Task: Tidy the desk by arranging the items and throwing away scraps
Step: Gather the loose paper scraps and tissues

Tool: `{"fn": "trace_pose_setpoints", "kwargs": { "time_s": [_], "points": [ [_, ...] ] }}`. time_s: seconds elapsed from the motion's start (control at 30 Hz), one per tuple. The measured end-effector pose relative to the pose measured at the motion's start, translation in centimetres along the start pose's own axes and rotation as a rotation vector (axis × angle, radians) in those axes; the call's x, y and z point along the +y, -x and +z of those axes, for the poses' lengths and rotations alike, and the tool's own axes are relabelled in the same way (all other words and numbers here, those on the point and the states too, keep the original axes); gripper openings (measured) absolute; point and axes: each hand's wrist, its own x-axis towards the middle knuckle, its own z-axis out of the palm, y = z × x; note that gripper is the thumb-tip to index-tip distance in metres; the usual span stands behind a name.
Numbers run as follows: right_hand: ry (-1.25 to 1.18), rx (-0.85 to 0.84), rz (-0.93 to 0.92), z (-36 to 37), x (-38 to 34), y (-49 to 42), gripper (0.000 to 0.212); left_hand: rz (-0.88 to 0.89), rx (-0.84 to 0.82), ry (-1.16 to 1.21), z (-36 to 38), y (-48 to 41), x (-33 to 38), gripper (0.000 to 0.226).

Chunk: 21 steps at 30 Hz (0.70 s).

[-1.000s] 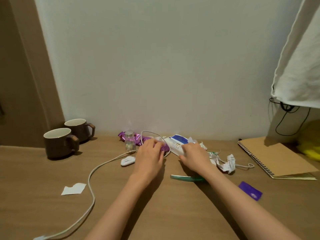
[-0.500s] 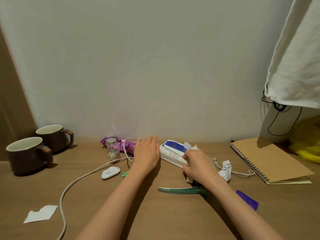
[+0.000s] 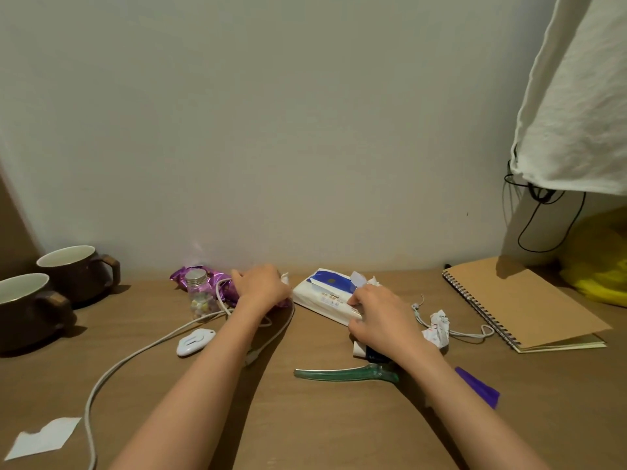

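My left hand (image 3: 261, 286) lies curled over the right end of a purple foil wrapper (image 3: 217, 278) and a loop of white cable (image 3: 135, 354). A white scrap (image 3: 285, 278) pokes out at its knuckles; whether the hand grips anything is hidden. My right hand (image 3: 383, 320) holds the near end of a white and blue tissue pack (image 3: 322, 293), thumb on top. Scraps on the desk (image 3: 305, 429) include a crumpled paper (image 3: 437, 327), a purple piece (image 3: 478, 391) and a torn white piece (image 3: 44, 437).
Two brown mugs (image 3: 78, 269) stand at the left. A small glass bottle (image 3: 196, 293) and a white gadget (image 3: 195, 340) sit left of my left hand. A green hair clip (image 3: 342, 373) lies under my right wrist. A spiral notebook (image 3: 519, 300) and something yellow (image 3: 597, 266) lie at the right.
My left hand went from lying flat to curled over the wrapper's end. My right hand stays on the tissue pack. The view has shifted slightly.
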Motion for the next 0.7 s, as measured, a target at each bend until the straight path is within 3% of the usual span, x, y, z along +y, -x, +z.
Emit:
{"fn": "trace_pose_setpoints", "kwargs": {
  "time_s": [0.1,0.23,0.37,0.53,0.7],
  "points": [
    [-0.018,0.009,-0.020,0.0,0.3,0.2,0.036,0.030,0.061,0.090,0.2,0.2,0.2,0.020],
    [-0.053,0.007,-0.031,-0.1,0.7,0.3,0.037,0.134,0.231,0.487,-0.2,1.4,-0.1,0.018],
    [-0.097,0.002,-0.049,-0.3,0.5,0.5,0.037,0.193,0.381,0.734,-2.0,3.0,-0.2,0.017],
    [-0.151,-0.073,-0.100,-0.8,0.1,0.5,0.027,0.105,0.275,1.070,-3.7,4.7,-1.0,0.008],
    [-0.434,0.164,0.097,-2.6,2.2,-1.7,0.027,0.127,0.213,1.134,-4.0,7.9,-2.1,0.005]
  ]
}}
